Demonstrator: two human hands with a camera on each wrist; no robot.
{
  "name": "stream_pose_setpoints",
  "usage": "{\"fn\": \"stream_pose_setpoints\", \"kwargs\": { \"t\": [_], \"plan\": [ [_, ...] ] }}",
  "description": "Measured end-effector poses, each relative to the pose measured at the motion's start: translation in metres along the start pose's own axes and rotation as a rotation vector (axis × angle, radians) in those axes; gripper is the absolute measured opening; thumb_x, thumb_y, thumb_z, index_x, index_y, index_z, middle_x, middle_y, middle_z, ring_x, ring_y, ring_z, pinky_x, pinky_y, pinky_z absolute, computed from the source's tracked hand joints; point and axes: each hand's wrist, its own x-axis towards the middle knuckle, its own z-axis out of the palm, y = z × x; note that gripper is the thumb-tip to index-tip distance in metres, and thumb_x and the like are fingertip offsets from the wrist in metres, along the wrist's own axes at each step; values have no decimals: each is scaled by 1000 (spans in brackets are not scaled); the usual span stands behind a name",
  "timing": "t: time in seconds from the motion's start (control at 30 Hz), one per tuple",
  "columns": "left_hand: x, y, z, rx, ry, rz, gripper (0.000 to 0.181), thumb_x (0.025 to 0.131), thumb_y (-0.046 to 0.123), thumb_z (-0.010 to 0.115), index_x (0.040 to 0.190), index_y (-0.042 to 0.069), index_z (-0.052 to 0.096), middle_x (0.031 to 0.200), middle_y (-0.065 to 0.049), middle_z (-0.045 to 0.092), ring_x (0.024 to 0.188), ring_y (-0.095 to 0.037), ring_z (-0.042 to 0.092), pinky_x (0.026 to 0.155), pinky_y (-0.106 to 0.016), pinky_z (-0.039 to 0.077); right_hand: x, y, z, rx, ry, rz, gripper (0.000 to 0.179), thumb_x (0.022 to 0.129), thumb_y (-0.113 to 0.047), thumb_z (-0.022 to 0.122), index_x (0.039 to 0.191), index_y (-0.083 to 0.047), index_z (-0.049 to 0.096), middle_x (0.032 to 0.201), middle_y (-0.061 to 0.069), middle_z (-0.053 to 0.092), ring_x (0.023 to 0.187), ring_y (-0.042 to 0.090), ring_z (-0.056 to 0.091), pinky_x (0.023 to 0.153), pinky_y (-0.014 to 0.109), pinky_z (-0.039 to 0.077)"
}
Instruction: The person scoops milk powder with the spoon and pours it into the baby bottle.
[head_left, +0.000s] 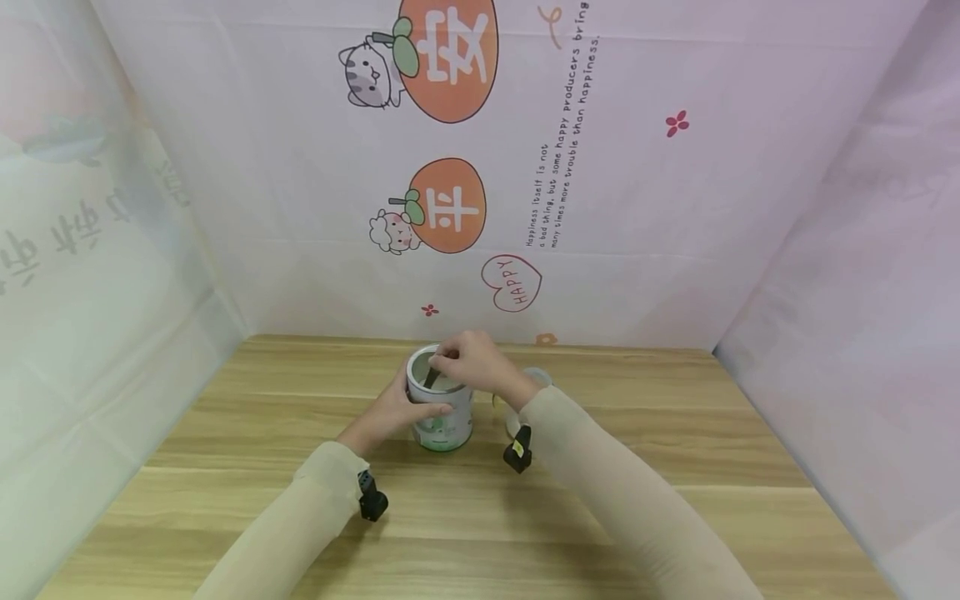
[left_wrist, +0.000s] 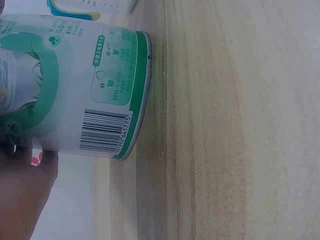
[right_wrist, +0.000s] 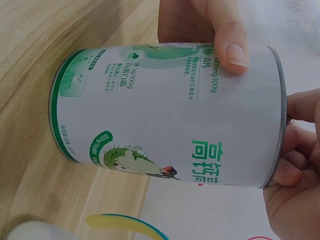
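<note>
A white and green milk powder tin stands open-topped on the table, with a barcode and green print showing in the left wrist view. My left hand grips its side, thumb across the front; in the right wrist view that thumb lies over the label. Above the mouth, my right hand pinches a dark slim utensil that slants down into the tin. Its lower end is hidden inside. Fingers of the right hand are right at the rim in the right wrist view.
Just right of the tin, partly behind my right wrist, stands a clear cup with measuring marks and a yellow and blue handle. The wood-grain table meets a printed cloth wall at its back edge; pale cloth also hangs on both sides.
</note>
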Motion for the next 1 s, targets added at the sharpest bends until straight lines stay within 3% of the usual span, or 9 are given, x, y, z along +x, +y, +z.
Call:
{"fn": "stream_pose_setpoints", "kwargs": {
  "t": [0.27,0.63,0.83,1.0],
  "plan": [
    [0,0,0,17,3,3,94,85,30,83,153,34,19,146,-3,43,133,-27,44,111,-56,32,-3,0,-2,71,56,4,20,98,-23,63,93,-10,77,80,-2,70,69,11,59,62,25,52],
    [0,1,1,33,29,-34,98,82,34,85,154,33,18,147,-4,43,135,-28,42,111,-59,30,-5,5,-6,189,82,27,23,99,-21,61,86,-10,77,79,5,71,67,16,61,60,27,50],
    [0,0,1,35,39,-37,100,81,34,86,154,33,17,149,-5,40,137,-29,40,111,-59,30,-8,11,-10,242,109,88,24,99,-22,60,87,-8,76,80,4,70,67,17,54,59,28,44],
    [0,-1,1,33,43,-21,99,82,32,86,154,31,19,148,-6,40,137,-29,40,111,-59,30,-12,17,-13,284,118,128,25,100,-24,59,94,-6,75,84,3,71,79,17,61,69,30,50]
  ]
}}
